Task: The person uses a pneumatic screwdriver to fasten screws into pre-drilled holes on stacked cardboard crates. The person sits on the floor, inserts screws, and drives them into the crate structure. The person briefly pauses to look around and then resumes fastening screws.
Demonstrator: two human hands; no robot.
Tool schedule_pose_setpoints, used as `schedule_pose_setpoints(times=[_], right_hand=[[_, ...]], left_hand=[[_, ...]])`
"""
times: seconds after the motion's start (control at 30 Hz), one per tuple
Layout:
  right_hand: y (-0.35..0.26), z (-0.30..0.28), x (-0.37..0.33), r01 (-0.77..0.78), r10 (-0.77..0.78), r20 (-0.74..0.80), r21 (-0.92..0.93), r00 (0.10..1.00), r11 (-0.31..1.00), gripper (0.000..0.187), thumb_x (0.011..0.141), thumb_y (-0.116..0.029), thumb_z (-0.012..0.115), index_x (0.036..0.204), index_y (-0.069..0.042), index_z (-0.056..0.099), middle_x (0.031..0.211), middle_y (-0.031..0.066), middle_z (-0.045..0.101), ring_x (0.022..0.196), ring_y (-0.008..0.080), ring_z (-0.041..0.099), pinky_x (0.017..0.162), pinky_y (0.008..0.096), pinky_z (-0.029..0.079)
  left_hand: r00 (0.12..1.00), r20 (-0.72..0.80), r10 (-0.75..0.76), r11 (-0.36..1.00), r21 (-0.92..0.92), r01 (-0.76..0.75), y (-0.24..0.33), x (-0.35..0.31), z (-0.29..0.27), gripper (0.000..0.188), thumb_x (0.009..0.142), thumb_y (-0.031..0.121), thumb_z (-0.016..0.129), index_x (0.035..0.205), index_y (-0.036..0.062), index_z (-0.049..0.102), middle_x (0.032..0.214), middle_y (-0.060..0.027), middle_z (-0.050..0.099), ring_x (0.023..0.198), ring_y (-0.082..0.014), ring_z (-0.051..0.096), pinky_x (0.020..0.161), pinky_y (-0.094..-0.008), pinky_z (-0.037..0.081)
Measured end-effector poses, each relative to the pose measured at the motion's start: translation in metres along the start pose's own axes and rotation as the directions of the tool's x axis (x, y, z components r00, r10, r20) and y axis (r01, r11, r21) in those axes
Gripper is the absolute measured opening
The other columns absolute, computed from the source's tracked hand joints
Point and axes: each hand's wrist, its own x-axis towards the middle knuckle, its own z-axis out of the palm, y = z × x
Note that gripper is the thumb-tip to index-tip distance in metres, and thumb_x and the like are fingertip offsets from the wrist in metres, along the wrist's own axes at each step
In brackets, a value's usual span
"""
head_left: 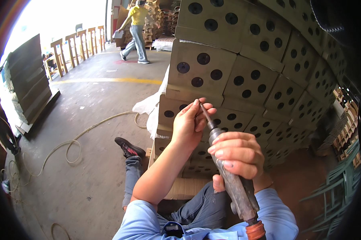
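My right hand (240, 154) is wrapped round a worn grey air screwdriver (237, 182) with an orange fitting at its rear end. Its long thin bit (206, 115) points up and forward. At the tip of this bit, my left hand (190, 122) pinches with thumb and fingers; anything small between them is too hidden to name. Just beyond both hands rises a tall stack of brown boxy pieces (244, 76), each face bearing several round black discs or holes. The bit's tip is in front of one of these faces; whether it touches cannot be told.
A pale hose (96, 125) loops over the floor at left. White wrapping (152, 116) hangs by the stack's left side. Flat panels (32, 80) stand at far left, with wooden chairs (70, 50) behind. Another person (137, 30) walks at the back. Green metal frames (336, 196) lie at right.
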Motion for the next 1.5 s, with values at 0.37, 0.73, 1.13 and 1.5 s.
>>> schedule_pose_setpoints(times=[0.37,0.73,1.13,1.5], right_hand=[[0.032,0.01,0.026,0.036,-0.023,0.084,-0.161,0.996,0.986,0.043,0.081,-0.016,0.083,0.113,-0.012,0.054,0.107,0.0081,0.067,0.087,0.0253,0.074,0.08,0.0451,0.066],[0.037,0.026,0.036,0.029,-0.001,0.166,-0.168,0.986,0.985,0.038,0.082,-0.013,0.082,0.11,-0.015,0.056,0.109,0.0059,0.07,0.086,0.0229,0.073,0.078,0.0422,0.065],[0.038,0.032,0.044,0.037,0.002,0.265,-0.142,0.964,0.989,0.042,0.077,-0.011,0.084,0.108,-0.014,0.057,0.101,0.0052,0.07,0.085,0.0238,0.073,0.076,0.0425,0.065],[0.046,0.037,0.044,0.05,-0.001,0.254,-0.186,0.967,0.981,0.041,0.078,-0.014,0.084,0.106,-0.013,0.055,0.1,0.0067,0.069,0.083,0.0248,0.074,0.077,0.0432,0.065]], left_hand=[[0.997,0.066,0.036,0.998,0.05,-0.039,0.008,0.029,0.024,0.027,0.112,0.018,0.048,0.128,-0.0028,0.056,0.101,-0.0173,0.071,0.089,-0.0221,0.075,0.046,-0.0207,0.041],[0.992,0.121,0.044,0.996,0.077,-0.053,0.01,0.033,0.009,0.033,0.111,0.021,0.05,0.132,-0.0042,0.056,0.094,-0.0124,0.071,0.074,-0.0124,0.07,0.044,-0.0199,0.036],[1.0,-0.014,-0.007,0.996,0.086,0.009,0.005,0.003,-0.039,0.028,0.11,0.025,0.053,0.126,0.0053,0.063,0.071,0.0035,0.053,0.053,-0.0044,0.041,0.043,-0.0208,0.026],[0.999,-0.044,-0.014,0.997,0.078,0.018,0.004,-0.005,-0.06,0.024,0.11,0.024,0.053,0.121,0.0057,0.064,0.069,0.0049,0.046,0.052,-0.0044,0.036,0.044,-0.0216,0.025]])
